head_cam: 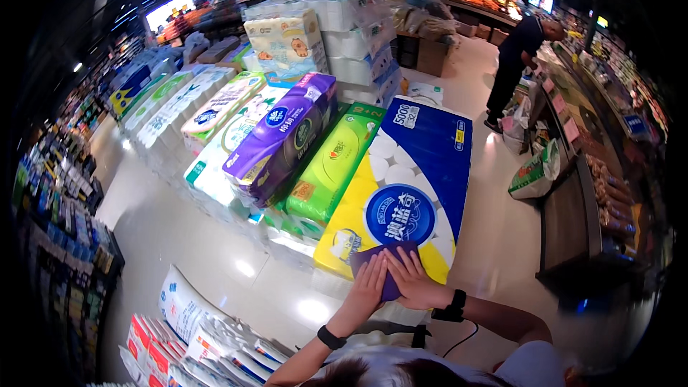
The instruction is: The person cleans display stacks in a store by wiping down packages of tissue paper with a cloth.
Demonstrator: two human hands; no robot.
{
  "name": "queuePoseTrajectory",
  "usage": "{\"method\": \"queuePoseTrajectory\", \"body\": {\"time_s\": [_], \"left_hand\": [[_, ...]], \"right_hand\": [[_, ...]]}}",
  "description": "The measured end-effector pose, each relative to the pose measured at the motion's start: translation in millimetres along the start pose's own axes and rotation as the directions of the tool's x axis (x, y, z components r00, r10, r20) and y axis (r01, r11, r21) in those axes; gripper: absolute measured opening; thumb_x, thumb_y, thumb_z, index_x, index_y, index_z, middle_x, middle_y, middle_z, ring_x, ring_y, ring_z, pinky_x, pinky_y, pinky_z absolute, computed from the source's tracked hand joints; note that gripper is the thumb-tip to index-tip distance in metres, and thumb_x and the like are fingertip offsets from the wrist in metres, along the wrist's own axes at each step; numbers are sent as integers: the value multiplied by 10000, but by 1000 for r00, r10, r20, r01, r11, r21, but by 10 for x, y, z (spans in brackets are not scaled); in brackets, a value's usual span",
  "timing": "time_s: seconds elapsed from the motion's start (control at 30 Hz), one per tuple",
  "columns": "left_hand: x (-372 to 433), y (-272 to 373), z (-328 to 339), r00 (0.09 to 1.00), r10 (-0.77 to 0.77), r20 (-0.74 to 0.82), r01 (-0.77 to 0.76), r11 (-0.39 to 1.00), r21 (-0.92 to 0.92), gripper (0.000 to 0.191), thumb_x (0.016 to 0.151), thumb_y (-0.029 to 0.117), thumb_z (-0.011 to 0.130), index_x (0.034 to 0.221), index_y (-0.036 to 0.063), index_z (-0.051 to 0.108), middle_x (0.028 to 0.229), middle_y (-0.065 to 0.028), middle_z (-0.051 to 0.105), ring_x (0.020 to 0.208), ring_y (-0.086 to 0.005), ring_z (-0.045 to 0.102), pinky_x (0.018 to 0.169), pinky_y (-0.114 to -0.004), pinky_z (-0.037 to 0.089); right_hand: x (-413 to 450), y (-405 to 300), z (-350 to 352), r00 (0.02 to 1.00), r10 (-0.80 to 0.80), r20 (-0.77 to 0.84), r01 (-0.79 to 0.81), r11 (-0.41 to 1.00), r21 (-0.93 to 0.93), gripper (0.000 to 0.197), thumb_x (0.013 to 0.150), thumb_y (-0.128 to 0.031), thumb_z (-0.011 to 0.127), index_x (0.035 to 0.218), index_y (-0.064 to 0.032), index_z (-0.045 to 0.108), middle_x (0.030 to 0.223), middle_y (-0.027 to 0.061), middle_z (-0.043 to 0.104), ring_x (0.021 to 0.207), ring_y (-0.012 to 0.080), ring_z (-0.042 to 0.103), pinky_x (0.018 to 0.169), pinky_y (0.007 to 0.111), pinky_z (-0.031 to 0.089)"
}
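Both my hands lie on a folded purple cloth (391, 291) at the near end of a large blue and yellow toilet-roll pack (430, 156). My left hand (371, 281) rests flat on the cloth's left part, its fingers extended and close together. On the right part, my right hand (413, 280) presses with its fingers spread, and the two hands' fingertips nearly meet. What lies under the palms is hidden. Left of the blue and yellow pack is a green tissue pack (337, 158), and beside that a purple tissue pack (285, 137) sits higher.
More wrapped paper packs (185, 102) continue to the left, with a tall stack of white rolls (352, 43) behind. Plump white bags (191, 303) stand at lower left. A person (518, 59) bends over a produce counter (570, 226) on the right; a green-white sack (535, 172) leans there.
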State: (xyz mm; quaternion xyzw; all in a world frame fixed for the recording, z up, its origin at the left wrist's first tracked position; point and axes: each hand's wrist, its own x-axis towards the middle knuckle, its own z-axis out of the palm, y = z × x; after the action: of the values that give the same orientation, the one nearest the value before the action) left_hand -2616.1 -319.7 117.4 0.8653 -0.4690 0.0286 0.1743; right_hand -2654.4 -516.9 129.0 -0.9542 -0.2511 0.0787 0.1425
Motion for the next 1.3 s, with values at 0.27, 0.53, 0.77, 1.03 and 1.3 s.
{"method": "queuePoseTrajectory", "body": {"time_s": [0.27,0.53,0.77,1.03,1.3], "left_hand": [[-73,-545,-33,968,252,19,-253,961,109,871,725,103,680,1440,-122,237,1504,-269,279,1419,-368,270,1169,-450,234],[121,-971,-125,913,399,80,-404,913,61,756,734,63,664,1392,-120,339,1432,-278,405,1357,-370,392,1146,-439,290],[323,-1372,-234,945,326,24,-322,939,-119,786,724,77,703,1394,-110,338,1439,-282,393,1354,-383,385,1152,-428,284],[413,-1937,-360,989,137,-48,-145,957,-252,826,695,10,726,1422,-55,339,1445,-265,393,1354,-408,369,1132,-428,319],[560,-2308,-436,999,43,7,-37,925,-377,781,698,-23,691,1414,-23,380,1376,-239,486,1282,-392,458,1080,-405,383]], "right_hand": [[200,-390,221,972,225,-66,-228,972,-46,988,830,-361,655,1497,48,51,1580,239,-7,1447,475,-15,1145,589,30],[492,-329,535,939,283,-196,-294,955,-32,1017,855,-563,574,1503,39,72,1588,222,-40,1446,477,-26,1128,619,2],[1091,55,264,950,280,142,-263,957,-125,1004,897,-678,402,1508,17,13,1583,245,-58,1442,485,-49,1127,611,25],[1921,187,-111,928,209,308,-186,977,-101,1032,890,-674,402,1512,20,-40,1584,219,-137,1441,470,-118,1148,553,-22],[2299,260,-124,949,222,225,-226,974,-6,1003,885,-579,517,1501,53,41,1583,234,-63,1443,442,-145,1147,560,-48]]}}
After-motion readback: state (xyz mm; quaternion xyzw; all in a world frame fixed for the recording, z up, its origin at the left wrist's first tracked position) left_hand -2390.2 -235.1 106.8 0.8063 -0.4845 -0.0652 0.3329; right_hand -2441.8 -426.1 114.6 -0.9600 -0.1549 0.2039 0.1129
